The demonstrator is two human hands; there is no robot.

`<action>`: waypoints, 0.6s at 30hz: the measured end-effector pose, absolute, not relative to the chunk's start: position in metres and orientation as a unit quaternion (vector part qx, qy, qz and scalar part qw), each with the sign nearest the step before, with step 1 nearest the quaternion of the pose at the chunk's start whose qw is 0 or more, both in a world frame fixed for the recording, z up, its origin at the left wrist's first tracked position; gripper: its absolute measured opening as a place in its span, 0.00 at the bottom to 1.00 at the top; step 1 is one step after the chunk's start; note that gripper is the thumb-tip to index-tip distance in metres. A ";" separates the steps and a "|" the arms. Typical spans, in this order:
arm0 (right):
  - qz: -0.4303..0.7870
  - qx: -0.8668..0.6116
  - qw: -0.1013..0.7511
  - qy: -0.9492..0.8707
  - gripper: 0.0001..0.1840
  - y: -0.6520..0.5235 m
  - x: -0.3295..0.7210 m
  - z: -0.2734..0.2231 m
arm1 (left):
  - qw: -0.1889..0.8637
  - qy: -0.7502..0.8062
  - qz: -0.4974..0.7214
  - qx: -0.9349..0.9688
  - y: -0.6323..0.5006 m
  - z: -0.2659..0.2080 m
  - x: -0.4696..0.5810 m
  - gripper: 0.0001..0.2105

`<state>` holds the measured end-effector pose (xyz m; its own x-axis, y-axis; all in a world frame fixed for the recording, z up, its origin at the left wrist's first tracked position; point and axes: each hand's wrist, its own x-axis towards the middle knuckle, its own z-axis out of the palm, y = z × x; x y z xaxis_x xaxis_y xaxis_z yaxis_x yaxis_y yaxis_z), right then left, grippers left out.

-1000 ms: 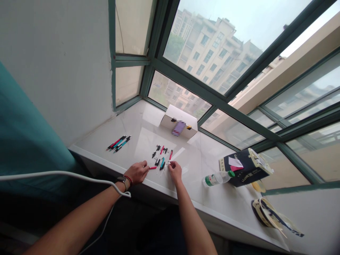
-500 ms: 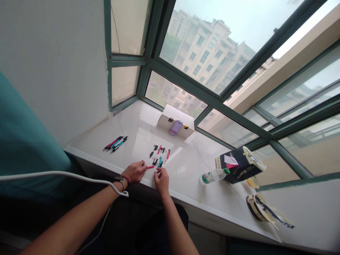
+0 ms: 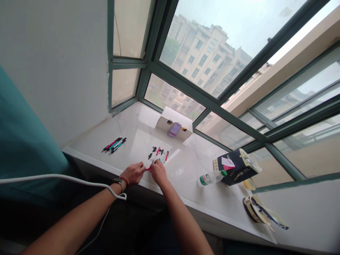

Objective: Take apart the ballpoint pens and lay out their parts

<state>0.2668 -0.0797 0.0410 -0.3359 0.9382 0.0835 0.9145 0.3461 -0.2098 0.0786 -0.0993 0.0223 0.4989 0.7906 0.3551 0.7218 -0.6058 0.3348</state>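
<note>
My left hand (image 3: 135, 173) is closed on one end of a pink-red pen barrel (image 3: 148, 169), held just above the sill's front edge. At the barrel's other end, the fingers of my right hand (image 3: 158, 173) are pinched together; whether a small part is also between them is hidden. Just beyond my hands lie loose pen parts: a pink-red barrel (image 3: 158, 151), another pink-red piece (image 3: 166, 156) and several small black pieces (image 3: 150, 155). My right hand covers some of the parts nearest to it. To the left, several assembled pens (image 3: 114, 144) lie side by side.
A white box (image 3: 174, 122) stands by the window at the back of the white sill (image 3: 183, 170). On the right are a green-capped plastic bottle (image 3: 211, 178), a dark carton (image 3: 233, 166) and a paper bowl (image 3: 255, 209). A white cable (image 3: 79, 178) crosses my left wrist.
My right hand has moved left and up from the loose parts to the end of the pink-red barrel. My left hand still holds the barrel. The view has shifted slightly.
</note>
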 end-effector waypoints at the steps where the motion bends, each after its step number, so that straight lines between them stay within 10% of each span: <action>1: 0.055 -0.560 0.089 -0.822 0.05 -0.079 0.266 0.041 | 0.070 0.442 0.243 0.861 -0.099 0.021 0.079 0.09; 18: 0.122 -0.698 0.298 -0.640 0.11 -0.145 0.361 0.026 | 0.077 0.462 0.268 0.842 -0.100 0.021 0.080 0.08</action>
